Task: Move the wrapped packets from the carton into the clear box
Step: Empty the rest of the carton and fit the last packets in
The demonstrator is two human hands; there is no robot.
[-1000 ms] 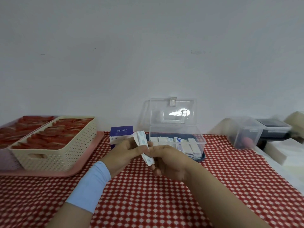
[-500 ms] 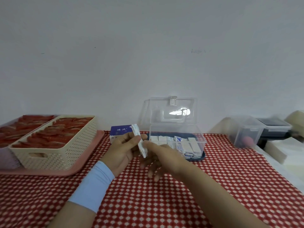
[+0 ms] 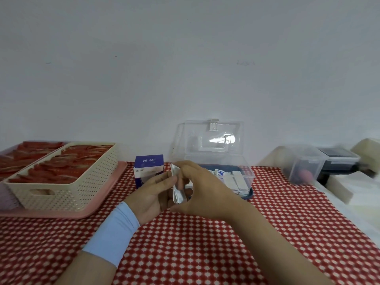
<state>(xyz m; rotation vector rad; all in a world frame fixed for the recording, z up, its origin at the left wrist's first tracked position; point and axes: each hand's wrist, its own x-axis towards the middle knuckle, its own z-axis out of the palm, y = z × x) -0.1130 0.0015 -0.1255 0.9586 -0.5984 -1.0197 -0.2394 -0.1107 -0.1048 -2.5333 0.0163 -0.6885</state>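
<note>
Change: since a second ago both hands have drawn closer together and the stack of packets has turned from slanted to nearly upright, edge-on.
Far left: cream basket (image 3: 61, 182) of red sachets sits on a pink tray (image 3: 107, 198), apart from the job.
Carton: blue-and-white carton (image 3: 148, 169) stands on the desk (image 3: 185, 243), just behind the left hand; whether any packets remain inside I cannot tell.
Left hand: left hand (image 3: 152, 194), wristband (image 3: 113, 233) below it, is curled around the stack of packets (image 3: 177, 186), thumb pressing its side.
Right hand: right hand (image 3: 203, 188) is bent over the same stack, fingers pinching the top edge as if peeling one off.
Clear box: clear box (image 3: 244, 177), lid propped open, stands behind the right hand; white packets already lie inside.
Progress: partly done, I judge; a layer is in, the held stack is still out.
Hard to see: the box's left half is hidden by the right hand; the containers at far right (image 3: 304, 167) are blurred.
</note>
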